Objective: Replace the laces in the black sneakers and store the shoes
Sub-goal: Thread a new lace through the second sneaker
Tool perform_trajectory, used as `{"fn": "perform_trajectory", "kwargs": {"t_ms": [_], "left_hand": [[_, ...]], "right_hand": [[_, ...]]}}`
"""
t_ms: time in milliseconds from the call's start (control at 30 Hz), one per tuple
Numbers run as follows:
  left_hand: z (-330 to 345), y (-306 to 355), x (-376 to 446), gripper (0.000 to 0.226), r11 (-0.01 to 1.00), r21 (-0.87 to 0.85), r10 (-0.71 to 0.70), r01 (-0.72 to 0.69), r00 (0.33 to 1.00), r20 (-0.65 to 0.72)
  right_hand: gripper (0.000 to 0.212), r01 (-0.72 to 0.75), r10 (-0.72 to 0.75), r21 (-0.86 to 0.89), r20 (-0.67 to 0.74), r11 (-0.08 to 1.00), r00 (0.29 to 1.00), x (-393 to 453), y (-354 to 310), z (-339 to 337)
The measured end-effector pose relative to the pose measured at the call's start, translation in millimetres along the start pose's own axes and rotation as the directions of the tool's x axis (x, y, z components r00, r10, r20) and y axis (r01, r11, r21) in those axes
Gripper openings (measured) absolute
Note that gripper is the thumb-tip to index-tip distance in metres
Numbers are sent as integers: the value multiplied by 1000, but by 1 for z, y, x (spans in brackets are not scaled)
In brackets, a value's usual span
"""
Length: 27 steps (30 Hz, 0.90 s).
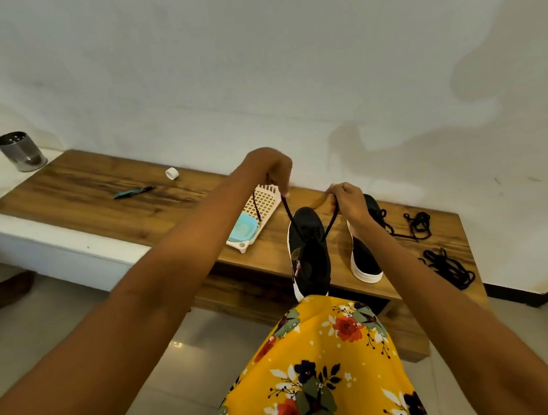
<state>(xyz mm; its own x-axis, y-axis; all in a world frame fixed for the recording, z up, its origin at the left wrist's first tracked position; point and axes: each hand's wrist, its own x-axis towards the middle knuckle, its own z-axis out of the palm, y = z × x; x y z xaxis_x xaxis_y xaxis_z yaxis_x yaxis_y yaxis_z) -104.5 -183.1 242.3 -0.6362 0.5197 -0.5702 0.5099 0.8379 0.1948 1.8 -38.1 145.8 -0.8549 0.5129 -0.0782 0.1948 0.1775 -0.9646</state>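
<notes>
Two black sneakers with white soles stand on the wooden bench. The left sneaker (pixel 308 247) is nearer me, with its toe pointing at the wall. A black lace (pixel 292 217) runs up from its eyelets in two strands. My left hand (pixel 274 169) pinches one strand above the shoe. My right hand (pixel 349 201) pinches the other strand and partly covers the right sneaker (pixel 364 258). Two loose black laces (pixel 418 225) (pixel 447 267) lie in tangles on the bench to the right.
A white plastic basket (pixel 260 215) with a light blue item lies left of the shoes. Farther left on the wooden bench top (pixel 73 186) are a pen (pixel 134 192) and a small white ring (pixel 172 173). A steel cup (pixel 20 151) stands on the white ledge. My yellow floral dress fills the foreground.
</notes>
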Motion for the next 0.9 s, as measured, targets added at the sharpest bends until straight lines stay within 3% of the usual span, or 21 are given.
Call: {"fn": "perform_trajectory", "kwargs": {"t_ms": [100,167,300,400,467,533,633,700,733,833,900], "left_hand": [[-13,7,-6,35,998,36,-52,49,995,80],[-11,12,1,33,991,-131,6,5,996,88],[10,20,11,35,876,-382,253,-294,955,-154],[36,16,20,38,726,-538,300,-429,901,-314],[54,12,28,47,608,-673,301,-421,907,-295],[69,11,33,60,517,-778,366,-357,914,-177],[75,7,42,49,558,-764,296,-324,938,-182],[69,6,44,26,610,-737,161,-291,956,-244],[66,5,45,27,628,-727,152,-279,960,-237],[62,2,46,42,631,-725,312,-277,946,-90],[65,0,48,40,569,-770,405,-288,913,-42]], "right_hand": [[23,-12,21,-83,103,996,994,-3,-6,7],[25,11,11,-130,161,992,987,-4,-10,10],[24,58,2,-148,378,987,926,-9,-18,6],[19,123,-9,-205,484,971,875,-11,-28,-5],[19,185,-32,-243,522,952,852,-7,-30,-11],[20,235,-78,-233,534,944,842,-2,-30,-18],[14,325,-101,-261,620,909,779,2,-32,-27],[15,476,-75,-422,682,771,727,7,-32,-31],[16,561,-73,-494,705,664,706,11,-31,-32],[18,678,-205,-624,659,388,724,19,-22,-34],[18,669,-345,-657,574,347,742,15,-18,-31]]}}
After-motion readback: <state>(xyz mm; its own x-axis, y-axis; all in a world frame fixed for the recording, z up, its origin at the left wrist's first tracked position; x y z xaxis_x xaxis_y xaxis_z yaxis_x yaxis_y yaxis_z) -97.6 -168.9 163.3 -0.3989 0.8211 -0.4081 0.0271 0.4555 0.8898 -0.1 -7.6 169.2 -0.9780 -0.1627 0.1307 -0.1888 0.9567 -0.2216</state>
